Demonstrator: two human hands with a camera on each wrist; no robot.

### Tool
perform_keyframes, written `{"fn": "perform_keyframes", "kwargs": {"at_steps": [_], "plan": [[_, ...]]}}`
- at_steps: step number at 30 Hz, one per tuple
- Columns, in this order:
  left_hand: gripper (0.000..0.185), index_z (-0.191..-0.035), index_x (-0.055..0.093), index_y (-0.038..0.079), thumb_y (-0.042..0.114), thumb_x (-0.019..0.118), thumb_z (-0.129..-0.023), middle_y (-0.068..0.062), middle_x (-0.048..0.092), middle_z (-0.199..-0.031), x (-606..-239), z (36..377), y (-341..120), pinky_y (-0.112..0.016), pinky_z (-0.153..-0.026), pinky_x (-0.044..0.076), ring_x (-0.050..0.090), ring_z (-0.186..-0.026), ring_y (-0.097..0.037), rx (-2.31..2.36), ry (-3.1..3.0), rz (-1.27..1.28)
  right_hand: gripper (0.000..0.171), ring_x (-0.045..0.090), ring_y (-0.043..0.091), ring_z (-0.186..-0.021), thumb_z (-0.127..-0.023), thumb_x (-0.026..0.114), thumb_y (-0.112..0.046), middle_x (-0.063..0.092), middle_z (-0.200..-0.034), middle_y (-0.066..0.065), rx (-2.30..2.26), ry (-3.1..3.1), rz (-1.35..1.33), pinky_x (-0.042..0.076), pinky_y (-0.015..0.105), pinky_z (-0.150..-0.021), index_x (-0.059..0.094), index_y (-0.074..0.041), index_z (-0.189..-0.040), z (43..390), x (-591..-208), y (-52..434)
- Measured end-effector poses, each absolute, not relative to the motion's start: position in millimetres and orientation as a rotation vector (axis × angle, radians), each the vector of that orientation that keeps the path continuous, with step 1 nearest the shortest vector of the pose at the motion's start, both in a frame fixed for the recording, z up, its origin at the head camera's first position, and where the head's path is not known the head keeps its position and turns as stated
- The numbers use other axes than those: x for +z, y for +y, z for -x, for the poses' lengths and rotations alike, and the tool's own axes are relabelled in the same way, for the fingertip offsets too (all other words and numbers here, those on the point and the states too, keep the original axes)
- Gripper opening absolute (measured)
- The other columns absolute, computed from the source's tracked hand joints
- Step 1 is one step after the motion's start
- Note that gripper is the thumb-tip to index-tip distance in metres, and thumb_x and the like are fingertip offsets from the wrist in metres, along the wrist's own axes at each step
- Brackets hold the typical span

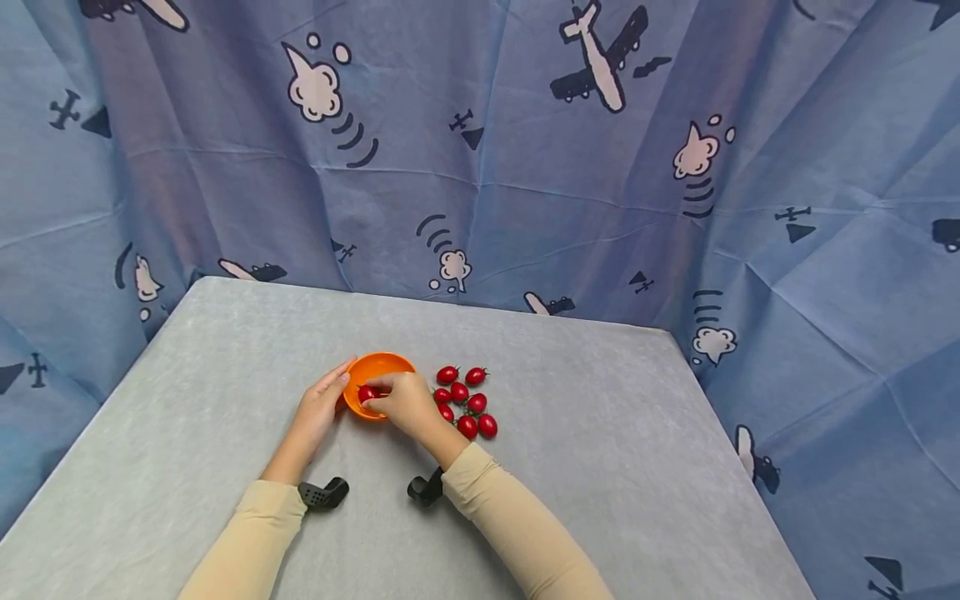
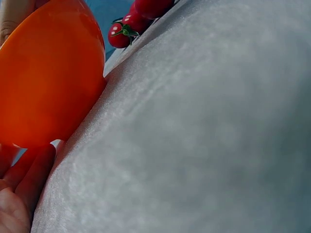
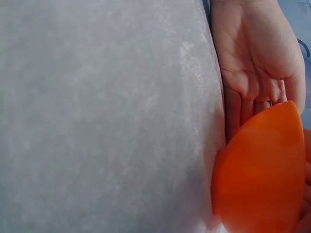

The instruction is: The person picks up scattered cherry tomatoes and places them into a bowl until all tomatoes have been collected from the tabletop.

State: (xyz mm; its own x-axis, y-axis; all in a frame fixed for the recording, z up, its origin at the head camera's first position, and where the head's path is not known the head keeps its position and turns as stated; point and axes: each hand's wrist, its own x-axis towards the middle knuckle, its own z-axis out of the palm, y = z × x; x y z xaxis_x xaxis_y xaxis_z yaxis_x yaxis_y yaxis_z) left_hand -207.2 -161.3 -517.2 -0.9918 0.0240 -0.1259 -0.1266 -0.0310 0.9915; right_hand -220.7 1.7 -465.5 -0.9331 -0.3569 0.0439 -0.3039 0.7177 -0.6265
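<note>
Centrally on the grey felt-covered table (image 1: 600,433), the small orange plastic bowl (image 1: 390,367) has the left hand (image 1: 322,404) resting straight-fingered against its nine-o'clock wall while the right hand (image 1: 405,402) pinches one red cherry tomato (image 1: 367,393) over it (seven loose red cherry tomatoes (image 1: 467,400) lie at three o'clock).

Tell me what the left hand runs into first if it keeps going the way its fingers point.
Left hand already touches the orange bowl on its side wall, so it likely just pushes that bowl.
</note>
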Motion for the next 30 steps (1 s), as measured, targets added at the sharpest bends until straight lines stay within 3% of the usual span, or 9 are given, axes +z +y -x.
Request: {"fn": "perform_keyframes", "kwargs": {"at_steps": [9,18,30], "plan": [[0.049,-0.154,0.038,0.012,0.030,0.038,-0.109,-0.003,0.034,-0.162,-518.0,207.5,-161.2,-0.036,-0.123,0.027,0.031,-0.149,-0.017,2.179,2.122,0.130,0.027,0.069,0.014,-0.101,-0.086,0.078,-0.023,0.078,-0.104,0.002,-0.877,2.890,0.700,0.052,0.032,-0.103,0.078,-0.010,-0.109,220.5,-467.2,2.7],[0.049,-0.154,0.039,0.013,0.030,0.039,-0.108,-0.003,0.035,-0.161,-517.8,207.0,-161.9,-0.036,-0.123,0.026,0.031,-0.149,-0.016,2.180,2.118,0.124,0.029,0.068,0.013,-0.092,-0.085,0.079,-0.024,0.078,-0.103,0.001,-0.855,2.883,0.675,0.054,0.029,-0.099,0.078,-0.011,-0.112,220.8,-466.7,2.9],[0.048,-0.154,0.038,0.012,0.029,0.039,-0.108,-0.003,0.034,-0.162,-516.6,207.2,-161.9,-0.036,-0.124,0.025,0.029,-0.150,-0.018,2.186,2.101,0.132,0.035,0.067,0.019,-0.109,-0.084,0.080,-0.025,0.076,-0.114,0.003,-1.011,2.792,0.515,0.054,0.033,-0.101,0.076,-0.012,-0.116,218.9,-456.4,6.8]]}}
